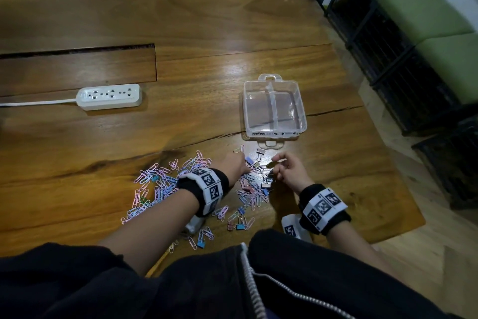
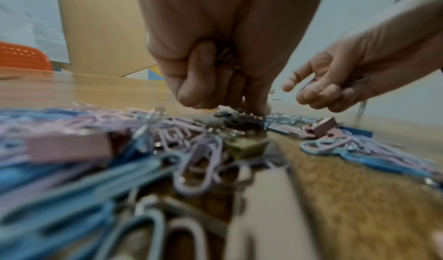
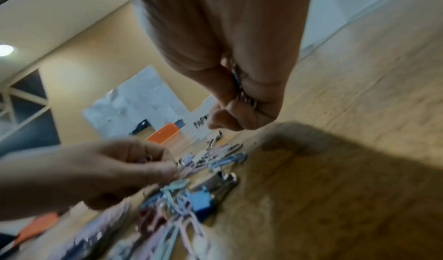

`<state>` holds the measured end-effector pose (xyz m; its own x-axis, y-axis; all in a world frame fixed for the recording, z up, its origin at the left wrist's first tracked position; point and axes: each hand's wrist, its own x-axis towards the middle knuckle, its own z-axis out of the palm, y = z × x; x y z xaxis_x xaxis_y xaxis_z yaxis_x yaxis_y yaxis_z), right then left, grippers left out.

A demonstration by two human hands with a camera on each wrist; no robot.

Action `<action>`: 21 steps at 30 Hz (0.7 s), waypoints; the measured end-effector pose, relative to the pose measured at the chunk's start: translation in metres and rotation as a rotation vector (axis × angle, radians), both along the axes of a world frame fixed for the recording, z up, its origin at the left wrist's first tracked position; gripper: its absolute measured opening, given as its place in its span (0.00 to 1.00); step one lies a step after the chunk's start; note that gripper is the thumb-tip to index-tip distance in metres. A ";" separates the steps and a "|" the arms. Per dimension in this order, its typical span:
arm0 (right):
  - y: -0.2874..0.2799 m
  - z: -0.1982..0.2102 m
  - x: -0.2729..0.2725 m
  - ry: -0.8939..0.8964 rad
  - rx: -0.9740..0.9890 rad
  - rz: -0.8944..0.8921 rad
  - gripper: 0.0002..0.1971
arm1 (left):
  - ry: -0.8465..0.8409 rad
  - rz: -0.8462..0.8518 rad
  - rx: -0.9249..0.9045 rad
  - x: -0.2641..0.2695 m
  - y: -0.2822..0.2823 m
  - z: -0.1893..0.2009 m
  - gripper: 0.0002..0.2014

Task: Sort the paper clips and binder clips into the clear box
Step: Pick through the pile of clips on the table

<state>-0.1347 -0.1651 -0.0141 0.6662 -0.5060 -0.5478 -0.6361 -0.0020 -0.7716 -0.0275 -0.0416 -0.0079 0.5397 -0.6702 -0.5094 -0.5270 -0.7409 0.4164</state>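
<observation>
Pastel paper clips (image 1: 157,184) and small binder clips (image 1: 240,225) lie scattered on the wooden table (image 1: 181,21) in front of me. My left hand (image 1: 243,163) reaches into the pile (image 2: 191,150); its curled fingers (image 2: 196,85) keep several clips in the palm and pinch at another on the table. Just to the right, my right hand (image 1: 278,163) hovers above the pile with its fingers (image 3: 251,110) curled round a bunch of clips. The clear box (image 1: 301,111), divided in two and empty, stands just beyond both hands. A blue binder clip (image 3: 201,203) lies below the right hand.
A white power strip (image 1: 110,96) with its cord lies at the left, behind it a long slot (image 1: 77,51) in the tabletop. The table's right edge (image 1: 388,163) is close to the right hand; black crates (image 1: 403,80) with green cushions stand past it.
</observation>
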 end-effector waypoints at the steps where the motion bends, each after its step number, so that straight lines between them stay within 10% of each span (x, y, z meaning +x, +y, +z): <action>1: 0.003 -0.002 0.001 0.016 -0.040 0.020 0.21 | 0.044 0.035 -0.040 0.002 0.002 0.001 0.14; 11: 0.020 -0.002 0.001 0.254 -0.670 0.356 0.12 | 0.943 0.645 -0.394 0.025 0.030 0.010 0.07; 21: 0.029 0.003 -0.003 0.277 -0.715 0.617 0.23 | -0.020 -0.086 -0.010 0.005 0.017 0.001 0.15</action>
<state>-0.1375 -0.1362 -0.0115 0.8190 -0.3858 -0.4248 -0.5248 -0.8029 -0.2827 -0.0221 -0.0246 -0.0065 0.4895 -0.7200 -0.4920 -0.5970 -0.6879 0.4128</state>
